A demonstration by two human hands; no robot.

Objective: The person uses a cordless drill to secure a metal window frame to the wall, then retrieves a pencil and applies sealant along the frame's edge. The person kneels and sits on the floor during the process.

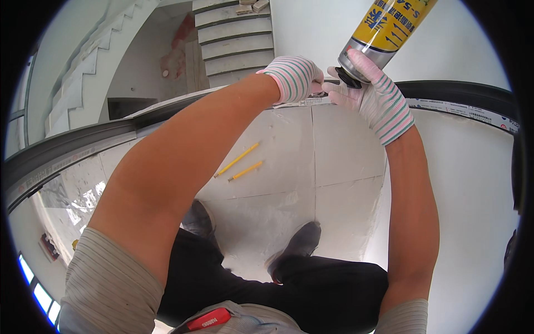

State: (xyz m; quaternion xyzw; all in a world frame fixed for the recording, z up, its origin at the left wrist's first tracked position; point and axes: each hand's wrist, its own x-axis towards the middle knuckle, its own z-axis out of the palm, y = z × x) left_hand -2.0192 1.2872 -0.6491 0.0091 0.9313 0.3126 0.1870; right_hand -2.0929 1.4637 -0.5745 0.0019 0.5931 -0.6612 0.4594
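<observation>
My right hand (378, 100), in a white glove with pink and green stripes, grips the lower end of a tilted aerosol can (384, 36). The can is silver with a yellow label, and its black nozzle end (349, 79) points down between my gloved fingers. Close by on the left, my left hand (292, 78) wears a matching glove, its fingers curled together at the dark frame rail (461, 92). Whatever those fingers pinch is too small to make out. The fingertips of both hands nearly meet over the rail.
Two yellow sticks, like pencils (237, 160), lie on the pale tiled floor (345, 156) before my shoes (297, 242). Beyond the rail, stairs (236, 42) run at the top, with a stepped white wall (92, 61) at the left. A white surface (461, 167) is at the right.
</observation>
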